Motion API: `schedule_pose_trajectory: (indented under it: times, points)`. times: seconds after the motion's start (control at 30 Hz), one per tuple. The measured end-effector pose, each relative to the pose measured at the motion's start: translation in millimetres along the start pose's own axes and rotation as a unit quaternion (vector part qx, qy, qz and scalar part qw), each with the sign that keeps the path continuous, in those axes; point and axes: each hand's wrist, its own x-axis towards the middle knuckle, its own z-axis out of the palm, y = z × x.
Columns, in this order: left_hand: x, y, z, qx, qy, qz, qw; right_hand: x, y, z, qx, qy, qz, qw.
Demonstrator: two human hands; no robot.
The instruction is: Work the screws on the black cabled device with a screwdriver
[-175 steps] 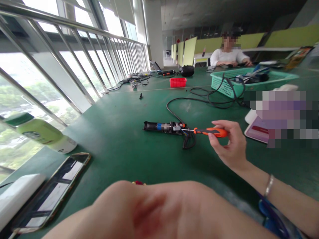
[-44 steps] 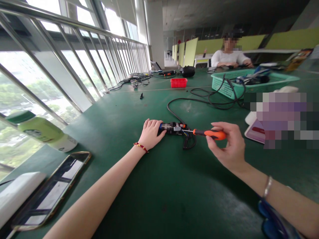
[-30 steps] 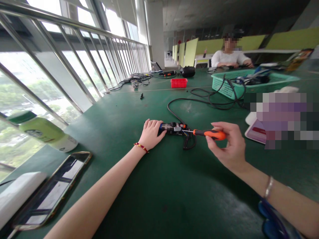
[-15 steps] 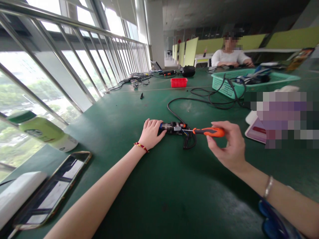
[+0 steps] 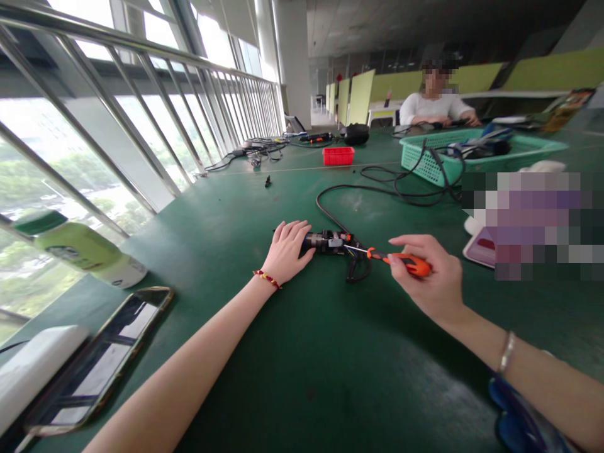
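Note:
On the green table lies a dark corded electric device (image 5: 325, 241), its inner parts and thin coloured wires exposed. My left hand (image 5: 287, 250) is wrapped over the device's left end, holding it against the tabletop; that end is mostly hidden under the fingers. From the other side my right hand (image 5: 431, 277) grips the handle of an orange and black screwdriver (image 5: 410, 263) between thumb and fingers. The screwdriver's thin shaft points left, its tip at the middle of the device near a small grey block; whether it sits in a screw is too small to tell.
A black cable loops from the device toward a green basket (image 5: 429, 170) of tools. Farther back are a red tray (image 5: 338, 156) and a small black part (image 5: 268, 182). A bottle (image 5: 80, 248) and phone (image 5: 108, 358) lie left, beside the railing. A person (image 5: 434, 104) sits opposite.
The screwdriver's handle end has dropped slightly toward me, so it slants more. My right hand's fingers have shifted along the handle. My left hand stays on the device.

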Motion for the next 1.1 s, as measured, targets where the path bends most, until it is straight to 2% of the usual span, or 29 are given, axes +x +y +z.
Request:
schedule_pose_trajectory:
  times: [0.13,0.3,0.47,0.6,0.77,0.93,1.1]
  points:
    - [0.5,1.5,-1.0,-0.001,-0.013,0.036,0.999,-0.3,-0.5,0.8,0.016,0.042,-0.031,0.998]
    - [1.9,-0.6,2.4,0.008,-0.027,0.035,0.999,-0.4,-1.6,0.5,0.004,0.005,-0.033,0.999]
    - [2.7,-0.2,2.7,0.021,-0.033,0.030,0.999,0.0,-0.6,0.3,0.020,0.029,-0.035,0.999]
    - [3.1,0.9,2.0,0.019,-0.035,0.029,0.999,0.5,-2.9,-0.6,0.003,-0.016,-0.048,0.999]
    - [3.2,1.4,1.4,0.013,-0.038,0.028,0.999,0.9,-2.7,-0.2,0.004,0.018,-0.050,0.999]
    - [3.2,2.2,0.8,0.005,-0.031,0.022,0.999,1.5,-3.6,-0.7,-0.003,-0.007,-0.057,0.998]
    - [3.6,2.0,1.3,0.012,-0.035,0.027,0.999,1.7,-3.1,-0.2,0.013,0.020,-0.058,0.998]
